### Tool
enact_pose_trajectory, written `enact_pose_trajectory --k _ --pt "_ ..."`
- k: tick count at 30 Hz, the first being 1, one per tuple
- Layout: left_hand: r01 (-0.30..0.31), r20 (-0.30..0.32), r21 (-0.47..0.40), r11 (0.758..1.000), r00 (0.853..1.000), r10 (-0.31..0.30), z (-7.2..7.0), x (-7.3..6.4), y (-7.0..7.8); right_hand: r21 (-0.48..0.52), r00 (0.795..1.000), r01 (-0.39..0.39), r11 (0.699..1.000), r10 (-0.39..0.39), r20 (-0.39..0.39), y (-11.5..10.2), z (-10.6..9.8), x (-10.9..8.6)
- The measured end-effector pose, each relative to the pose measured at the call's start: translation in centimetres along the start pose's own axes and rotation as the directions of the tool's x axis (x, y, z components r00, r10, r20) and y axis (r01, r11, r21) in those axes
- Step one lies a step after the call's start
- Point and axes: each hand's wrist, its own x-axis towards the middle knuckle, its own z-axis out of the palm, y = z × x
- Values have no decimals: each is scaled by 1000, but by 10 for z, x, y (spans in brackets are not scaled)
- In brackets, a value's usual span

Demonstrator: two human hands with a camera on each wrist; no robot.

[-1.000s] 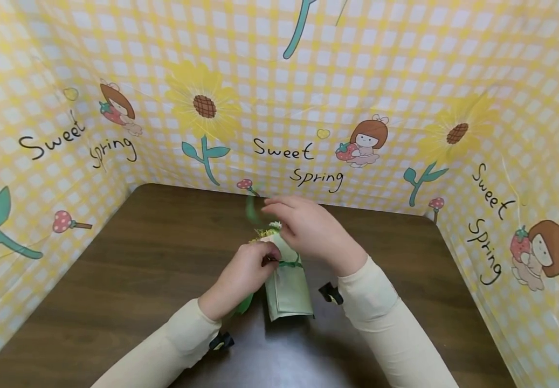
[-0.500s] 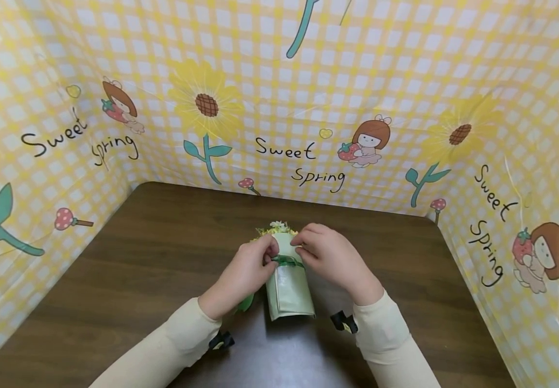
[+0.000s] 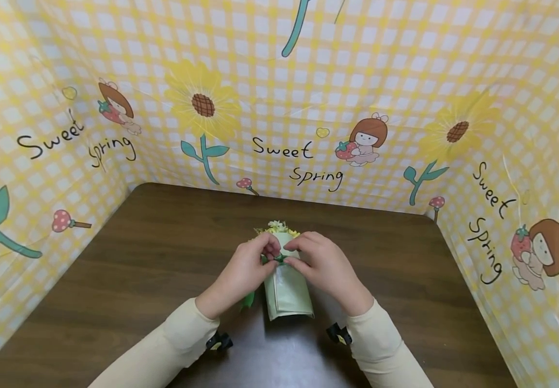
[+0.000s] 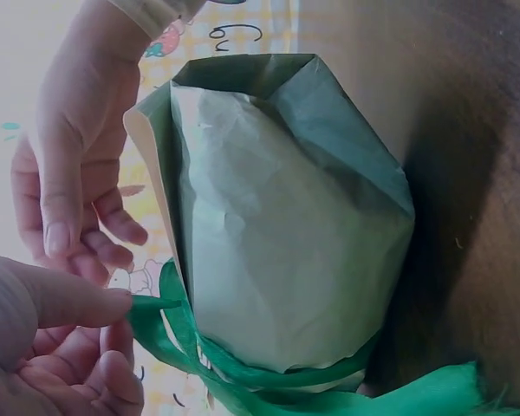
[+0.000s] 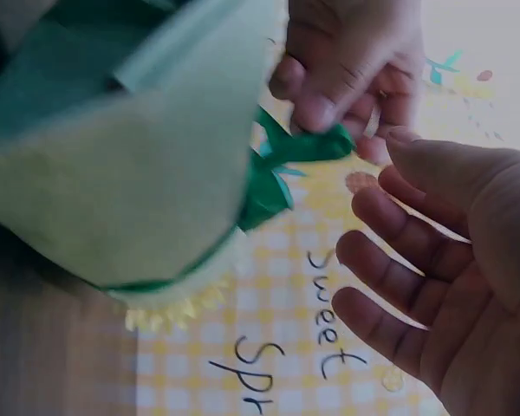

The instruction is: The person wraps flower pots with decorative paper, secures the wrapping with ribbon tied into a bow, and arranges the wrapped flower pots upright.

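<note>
A bouquet in pale green wrapping paper [image 3: 289, 293] lies on the table, its white and yellow flowers [image 3: 276, 226] pointing away from me. Round its middle runs a green ribbon [image 4: 269, 377]. My left hand [image 3: 240, 272] pinches part of this ribbon between thumb and finger at the bouquet's upper side, seen also in the left wrist view. Close by, my right hand [image 3: 330, 267] has loosely bent fingers; in the right wrist view its thumb and fingertips are beside the ribbon loop [image 5: 316, 147], apart from it. A ribbon tail [image 3: 247, 300] hangs left of the wrap.
The dark wooden table [image 3: 163, 242] extends on both sides of the bouquet. A yellow checked cloth [image 3: 279, 97] with printed flowers and figures stands round its back and sides. Black wrist mounts [image 3: 339, 333] sit under the sleeves.
My right hand has come down from above the flowers, past the bouquet's right side, to the ribbon near my left hand. The left hand stays at the ribbon throughout.
</note>
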Motion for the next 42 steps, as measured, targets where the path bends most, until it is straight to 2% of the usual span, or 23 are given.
enact_pose_trajectory --k 4,10,13,20,22,25,29,33,38,42 --pt "-11 -36 -17 1000 999 10 0 -1 1 -23 1000 -31 999 31 -1 -3 9 1" --pt "-28 -69 -30 999 997 26 2 0 0 -24 998 -49 998 48 -51 -5 16 2" --pt "-30 -59 -43 999 998 27 3 1 -2 -25 997 -65 998 64 -45 -4 16 1" --pt "-17 -30 -38 999 999 16 1 2 -3 2 988 -157 988 157 7 1 12 1" --pt "-18 -29 -38 999 999 16 2 2 -3 -17 992 -129 991 129 10 2 12 1" --pt "-14 -28 -44 999 1000 13 3 2 -3 -90 999 -31 995 32 5 5 13 1" --pt "-7 -29 -37 999 1000 6 4 3 -4 -172 997 75 982 -77 -4 6 15 1" --pt "2 -7 8 1000 1000 -2 2 3 -4 -161 997 74 984 -74 0 6 16 1" --pt "1 80 63 998 997 -6 -1 3 -6 -60 999 38 997 -38 14 6 15 1" --pt "-9 145 87 996 989 -3 -3 4 -7 -34 1000 27 999 -26 6 6 14 0"
